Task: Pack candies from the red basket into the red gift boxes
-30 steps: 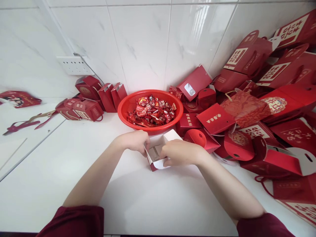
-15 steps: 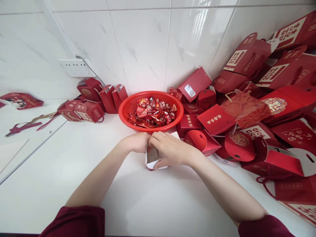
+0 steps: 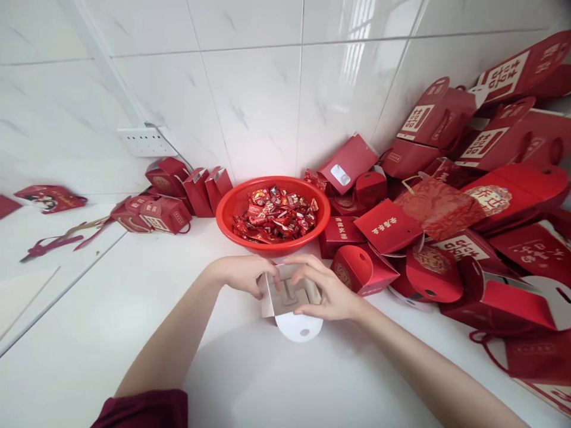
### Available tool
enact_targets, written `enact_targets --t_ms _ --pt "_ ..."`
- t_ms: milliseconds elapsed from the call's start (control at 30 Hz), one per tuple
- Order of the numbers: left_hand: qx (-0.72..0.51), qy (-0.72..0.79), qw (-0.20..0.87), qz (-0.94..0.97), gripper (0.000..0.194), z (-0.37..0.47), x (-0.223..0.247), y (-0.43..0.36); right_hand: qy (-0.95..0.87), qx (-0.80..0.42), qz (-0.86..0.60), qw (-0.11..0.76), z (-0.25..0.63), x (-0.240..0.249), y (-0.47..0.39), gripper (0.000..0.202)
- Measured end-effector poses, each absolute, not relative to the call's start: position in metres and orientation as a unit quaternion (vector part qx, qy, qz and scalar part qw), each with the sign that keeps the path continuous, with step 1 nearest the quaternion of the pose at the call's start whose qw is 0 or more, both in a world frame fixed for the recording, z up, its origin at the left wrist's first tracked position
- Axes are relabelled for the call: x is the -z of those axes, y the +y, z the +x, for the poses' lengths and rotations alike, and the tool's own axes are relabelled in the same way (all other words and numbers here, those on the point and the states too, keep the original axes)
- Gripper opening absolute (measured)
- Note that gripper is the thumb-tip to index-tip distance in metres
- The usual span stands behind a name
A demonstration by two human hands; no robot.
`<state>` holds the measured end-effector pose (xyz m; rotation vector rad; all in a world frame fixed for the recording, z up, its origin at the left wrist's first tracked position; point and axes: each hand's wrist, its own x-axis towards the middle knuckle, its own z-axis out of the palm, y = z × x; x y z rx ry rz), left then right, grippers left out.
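A small gift box (image 3: 292,297), white inside, stands open at the top on the white table, in front of a red basket. Its near flap, rounded with an oval hole, folds out towards me. My left hand (image 3: 245,275) pinches the left wall, one finger over the inside and the thumb outside. At the right side, my right hand (image 3: 330,290) curves over the opening with fingers and thumb apart; whether its fingertips press on the box I cannot tell. The box's floor shows folded, interlocked panels.
The red plastic basket (image 3: 225,230) holds many wrapped sweets. A heap of red gift boxes (image 3: 388,226) fills the right side up to the tiled wall. More red boxes (image 3: 165,214) and a ribbon (image 3: 53,245) lie at the left, below a socket strip (image 3: 143,142).
The box's near flap now folds out towards me, and its inside shows more. My right hand has moved to the right and spread; my left hand now grips the left wall.
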<state>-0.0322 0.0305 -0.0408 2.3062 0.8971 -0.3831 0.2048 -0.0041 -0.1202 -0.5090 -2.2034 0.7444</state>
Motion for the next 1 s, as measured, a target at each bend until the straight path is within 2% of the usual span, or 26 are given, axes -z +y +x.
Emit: enact_targets --t_ms 67,133,300,433,600,700,833,1000 --pt "0.123 0.359 0.335 0.862 0.046 -0.041 0.028 0.028 -0.816 -0.311 -0.213 0.439 0.207 0.14 -0.009 0.051" --pt "0.095 0.391 0.334 0.852 0.042 -0.048 0.019 0.025 -0.792 -0.327 -0.236 0.458 0.206 0.156 -0.015 0.064" --pt "0.087 0.444 0.34 0.824 0.033 -0.051 0.024 0.024 -0.764 -0.402 -0.267 0.428 0.201 0.17 -0.03 0.088" --pt "0.033 0.425 0.368 0.826 0.016 -0.043 0.041 0.03 -0.748 -0.421 -0.279 0.431 0.204 0.17 -0.031 0.09" --pt "0.007 0.398 0.398 0.826 0.009 -0.04 0.049 0.037 -0.775 -0.419 -0.269 0.388 0.209 0.169 -0.026 0.098" --pt "0.021 0.381 0.407 0.83 0.012 -0.042 0.046 0.038 -0.773 -0.406 -0.278 0.4 0.21 0.169 -0.024 0.098" --pt "0.043 0.37 0.4 0.837 0.027 -0.048 0.036 0.034 -0.772 -0.394 -0.306 0.394 0.212 0.17 -0.023 0.116" --pt "-0.024 0.392 0.436 0.81 0.045 -0.052 0.016 0.021 -0.779 -0.388 -0.325 0.372 0.213 0.168 -0.023 0.126"
